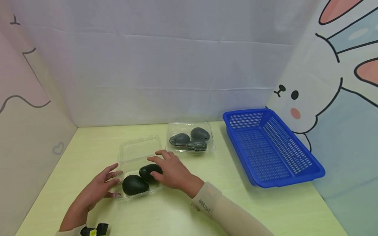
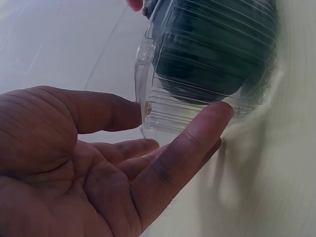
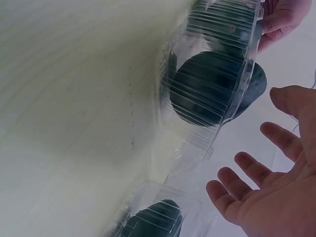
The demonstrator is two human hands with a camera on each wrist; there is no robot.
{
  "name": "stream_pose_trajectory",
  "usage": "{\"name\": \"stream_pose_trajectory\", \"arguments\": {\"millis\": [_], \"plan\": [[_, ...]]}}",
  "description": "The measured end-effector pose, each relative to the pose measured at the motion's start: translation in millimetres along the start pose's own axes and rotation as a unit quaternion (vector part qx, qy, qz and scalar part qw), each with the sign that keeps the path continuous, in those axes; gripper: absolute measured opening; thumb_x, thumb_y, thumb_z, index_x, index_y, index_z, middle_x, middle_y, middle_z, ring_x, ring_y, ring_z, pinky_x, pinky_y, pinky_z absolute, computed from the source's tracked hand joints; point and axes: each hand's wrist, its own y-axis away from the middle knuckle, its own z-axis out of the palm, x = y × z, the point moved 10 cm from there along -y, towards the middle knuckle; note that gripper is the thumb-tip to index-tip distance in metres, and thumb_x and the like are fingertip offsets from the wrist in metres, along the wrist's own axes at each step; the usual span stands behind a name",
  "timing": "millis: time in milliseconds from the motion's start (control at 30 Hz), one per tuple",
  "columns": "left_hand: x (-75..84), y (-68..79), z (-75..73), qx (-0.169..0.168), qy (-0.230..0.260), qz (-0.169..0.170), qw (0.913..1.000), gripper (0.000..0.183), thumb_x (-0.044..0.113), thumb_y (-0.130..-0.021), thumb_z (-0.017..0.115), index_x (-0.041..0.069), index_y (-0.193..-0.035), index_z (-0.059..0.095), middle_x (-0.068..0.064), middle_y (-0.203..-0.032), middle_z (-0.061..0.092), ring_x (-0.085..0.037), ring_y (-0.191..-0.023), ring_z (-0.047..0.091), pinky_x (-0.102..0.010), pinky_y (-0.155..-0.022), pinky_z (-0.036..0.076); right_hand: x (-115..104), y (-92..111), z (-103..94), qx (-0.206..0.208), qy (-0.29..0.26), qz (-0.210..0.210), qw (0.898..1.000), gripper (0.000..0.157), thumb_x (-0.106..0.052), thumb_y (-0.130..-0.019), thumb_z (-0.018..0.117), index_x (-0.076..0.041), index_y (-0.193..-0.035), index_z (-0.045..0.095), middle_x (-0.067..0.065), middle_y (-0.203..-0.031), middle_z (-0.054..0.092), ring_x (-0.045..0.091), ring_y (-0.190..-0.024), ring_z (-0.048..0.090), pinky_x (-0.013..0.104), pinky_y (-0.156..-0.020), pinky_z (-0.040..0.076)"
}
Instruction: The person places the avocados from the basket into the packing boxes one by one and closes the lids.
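A clear plastic clamshell box (image 1: 134, 197) lies on the table with its lid (image 1: 140, 148) folded back. Inside it are two dark green avocados, a left one (image 1: 135, 185) and a right one (image 1: 146, 172). My left hand (image 1: 98, 188) is at the box's left end; in the left wrist view, thumb and forefinger touch its rim and ribbed wall, fingers fairly straight. Over the right avocado is my right hand (image 1: 175, 172), fingers spread. The right wrist view shows a gap between those fingers and the avocado (image 3: 210, 89).
Behind, a second clear box (image 1: 190, 125) with a lid over it holds dark avocados (image 1: 199, 134). A blue perforated basket (image 1: 290, 183) stands at the right of the pale table (image 1: 200, 209). A white cloth (image 1: 177, 72) hangs along the back.
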Motion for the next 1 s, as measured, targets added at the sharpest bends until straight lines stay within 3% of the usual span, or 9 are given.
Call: {"name": "stream_pose_trajectory", "arguments": {"millis": [333, 633, 1000], "plan": [[-3.3, 3.8, -1.6, -0.001, 0.009, -0.012, 0.9999, 0.069, 0.002, -0.106, 0.051, -0.003, -0.162, 0.01, -0.041, -0.155, 0.027, -0.049, -0.126, 0.053, -0.043, -0.075, 0.061, 17, -2, -0.8, 0.013, -0.101, 0.034, 0.994, 0.054, -0.036, -0.105, 0.061, -0.024, -0.155, 0.047, 0.008, -0.158, 0.04, 0.027, -0.144, 0.04, 0.045, -0.112, 0.041], [-5.5, 8.1, -6.4, -0.013, 0.006, -0.01, 0.9998, 0.075, 0.002, -0.104, 0.051, -0.004, -0.16, 0.002, -0.043, -0.154, 0.026, -0.048, -0.125, 0.053, -0.043, -0.073, 0.061, 14, 0, -5.9, 0.049, -0.123, 0.007, 0.991, 0.046, -0.03, -0.106, 0.06, -0.016, -0.149, 0.054, 0.003, -0.144, 0.052, 0.018, -0.134, 0.05, 0.038, -0.109, 0.045], [-13.4, 11.0, -9.9, -0.024, 0.007, -0.033, 0.9991, 0.08, -0.001, -0.103, 0.05, -0.003, -0.16, -0.007, -0.045, -0.153, 0.024, -0.051, -0.123, 0.052, -0.047, -0.074, 0.061, 14, 1, 6.1, 0.016, -0.134, 0.027, 0.991, 0.049, -0.032, -0.106, 0.058, -0.015, -0.152, 0.05, 0.004, -0.145, 0.053, 0.018, -0.132, 0.053, 0.037, -0.108, 0.045]]}}
